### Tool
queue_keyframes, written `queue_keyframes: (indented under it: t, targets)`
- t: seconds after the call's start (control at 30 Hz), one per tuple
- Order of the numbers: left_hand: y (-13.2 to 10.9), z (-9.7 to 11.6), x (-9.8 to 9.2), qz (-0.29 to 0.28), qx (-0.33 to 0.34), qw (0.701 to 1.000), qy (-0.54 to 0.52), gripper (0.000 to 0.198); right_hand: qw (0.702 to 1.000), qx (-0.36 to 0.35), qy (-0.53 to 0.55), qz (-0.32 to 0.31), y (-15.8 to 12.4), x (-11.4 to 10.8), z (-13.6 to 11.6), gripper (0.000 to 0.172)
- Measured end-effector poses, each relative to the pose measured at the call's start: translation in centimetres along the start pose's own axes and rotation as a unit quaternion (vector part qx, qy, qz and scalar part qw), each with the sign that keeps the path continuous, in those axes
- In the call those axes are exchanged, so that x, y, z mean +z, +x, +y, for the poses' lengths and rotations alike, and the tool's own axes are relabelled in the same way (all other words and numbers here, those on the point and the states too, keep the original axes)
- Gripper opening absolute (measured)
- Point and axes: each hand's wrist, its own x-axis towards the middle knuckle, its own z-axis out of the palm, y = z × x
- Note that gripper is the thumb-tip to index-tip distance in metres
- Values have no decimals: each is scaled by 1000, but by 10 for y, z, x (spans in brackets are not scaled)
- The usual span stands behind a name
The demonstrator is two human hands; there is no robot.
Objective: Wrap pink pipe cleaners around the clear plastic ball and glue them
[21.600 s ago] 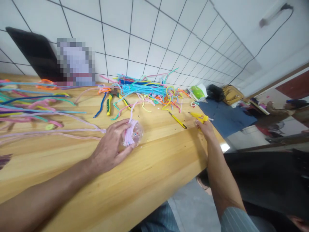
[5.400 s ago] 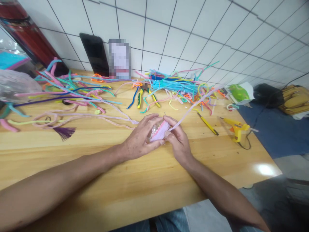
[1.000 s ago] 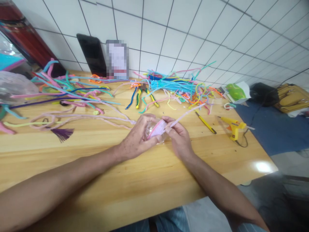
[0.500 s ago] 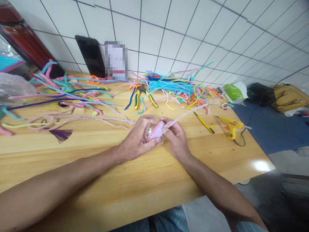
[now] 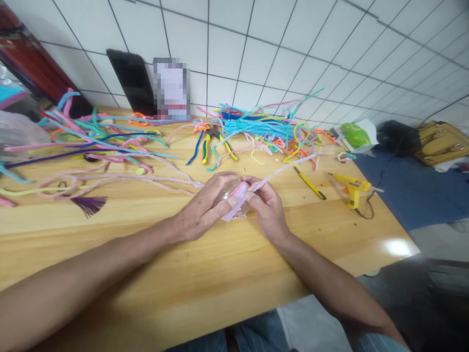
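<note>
Both hands are together over the middle of the wooden table. My left hand is closed around a clear, shiny rounded plastic piece, its thumb lying on a band of lilac and pink fuzzy stems on it. My right hand pinches a lilac pipe cleaner against that band. Its free length sticks out to the upper right. Fingers hide much of the clear piece. A lilac strand and a pink one run leftward along the table from beside my left hand.
Loose pipe cleaners spread over the left side, near a purple tassel. Behind my hands lie pliers and a blue bundle. A yellow utility knife and corded glue gun lie right. Two phones lean on the wall.
My left thumb has moved up onto the lilac band, and the clear piece has turned a little, showing more lilac toward me. The right hand keeps its pinch on the pipe cleaner.
</note>
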Motion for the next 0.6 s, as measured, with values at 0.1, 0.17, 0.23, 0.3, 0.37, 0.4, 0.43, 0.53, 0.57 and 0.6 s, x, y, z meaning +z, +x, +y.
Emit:
queue_keyframes:
  t: [0.1,0.17,0.23,0.3,0.37,0.4,0.43,0.53,0.57,0.6]
  targets:
    - [4,0,-2,-21,17,999,18,50,1000,4,2,2,0,-1,1,24]
    - [6,1,-4,-30,30,998,40,61,1000,6,5,7,0,-1,2,25]
    - [9,2,-5,-44,37,996,63,74,1000,5,12,9,0,-1,2,25]
    - [11,4,-8,-62,33,994,81,85,1000,1,23,8,0,-1,3,24]
    - [12,5,-11,-80,29,992,88,89,1000,-2,26,9,0,0,3,23]
    - [12,5,-12,-89,32,992,87,89,1000,-2,24,10,0,0,3,23]
    - [13,5,-14,-96,35,991,85,87,1000,-3,20,13,0,0,3,23]
    - [14,5,-17,-107,49,990,72,81,1000,-5,12,18,0,0,3,23]
    - [14,4,-17,-107,51,991,69,81,1000,-6,11,17,0,0,3,23]
    - [14,4,-16,-106,51,991,68,81,1000,-7,9,16,1,0,3,23]
